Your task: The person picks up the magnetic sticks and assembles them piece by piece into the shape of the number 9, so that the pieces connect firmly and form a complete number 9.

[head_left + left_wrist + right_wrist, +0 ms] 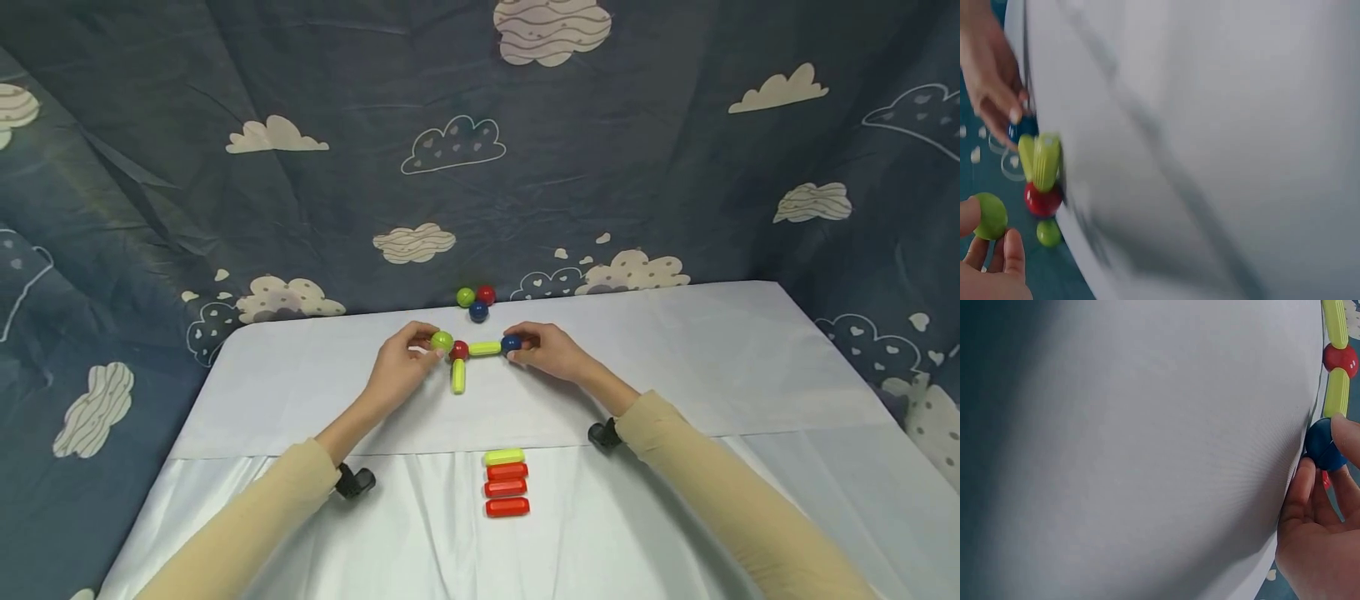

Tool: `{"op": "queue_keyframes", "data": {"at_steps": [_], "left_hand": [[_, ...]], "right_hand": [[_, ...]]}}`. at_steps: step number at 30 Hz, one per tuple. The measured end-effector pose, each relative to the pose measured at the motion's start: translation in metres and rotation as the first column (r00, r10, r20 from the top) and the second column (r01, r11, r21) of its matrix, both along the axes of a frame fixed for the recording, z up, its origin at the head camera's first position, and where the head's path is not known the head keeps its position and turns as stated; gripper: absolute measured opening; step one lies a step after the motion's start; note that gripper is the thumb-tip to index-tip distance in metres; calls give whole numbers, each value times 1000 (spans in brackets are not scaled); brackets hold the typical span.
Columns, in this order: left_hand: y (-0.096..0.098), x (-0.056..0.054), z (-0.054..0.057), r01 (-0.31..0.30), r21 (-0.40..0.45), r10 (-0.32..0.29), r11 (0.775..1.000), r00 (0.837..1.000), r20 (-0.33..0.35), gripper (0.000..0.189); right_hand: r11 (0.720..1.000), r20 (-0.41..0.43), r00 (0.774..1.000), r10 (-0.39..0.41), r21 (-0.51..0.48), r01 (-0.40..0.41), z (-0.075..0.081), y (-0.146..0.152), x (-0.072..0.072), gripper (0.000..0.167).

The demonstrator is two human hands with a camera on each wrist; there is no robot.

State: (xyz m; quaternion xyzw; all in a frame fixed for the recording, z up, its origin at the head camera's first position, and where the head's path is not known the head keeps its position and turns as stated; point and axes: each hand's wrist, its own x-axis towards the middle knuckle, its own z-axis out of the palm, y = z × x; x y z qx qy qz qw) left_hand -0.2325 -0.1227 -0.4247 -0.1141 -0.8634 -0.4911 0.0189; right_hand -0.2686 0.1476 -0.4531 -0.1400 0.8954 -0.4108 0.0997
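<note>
Left hand (401,364): pinching a green ball (442,341) between thumb and fingertips, just left of the red ball (459,351).
Right hand (549,350): fingers curled round a blue ball (511,342), pinching it at the right end of a yellow-green rod (485,348).
Figure: red ball at the middle, one rod running right to the blue ball, a second yellow-green rod (458,376) running toward the viewer, all lying on the worktop (712,367) near its far edge.
Spare balls (476,302): green, red and blue, touching in a cluster at the far edge.
Spare rods (506,482): one yellow-green, three red, stacked side by side near the front.
Backdrop (300,125): dark blue cloth with clouds.
</note>
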Motion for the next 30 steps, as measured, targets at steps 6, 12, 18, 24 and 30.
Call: {"op": "queue_keyframes", "data": {"at_steps": [6, 12, 18, 24, 30], "left_hand": [[-5, 37, -14, 84, -24, -82, 996, 994, 72, 31], [-2, 51, -30, 117, -44, -111, 992, 987, 112, 29], [1, 50, -32, 77, -28, -73, 997, 989, 128, 28], [2, 50, -32, 55, 1, -54, 998, 988, 142, 29], [3, 51, -35, 43, 5, -43, 999, 986, 164, 31]], "right_hand": [[1000, -2, 1000, -4, 1, 4, -1, 1, 0, 42], [1000, -5, 1000, -1, 0, 1, -2, 2, 0, 42], [1000, -15, 1000, 7, -8, -7, -2, 0, 0, 42], [1000, -12, 1000, 16, -10, -16, 0, 1, 0, 44], [999, -68, 997, 31, 27, -29, 7, 2, 0, 45]]}}
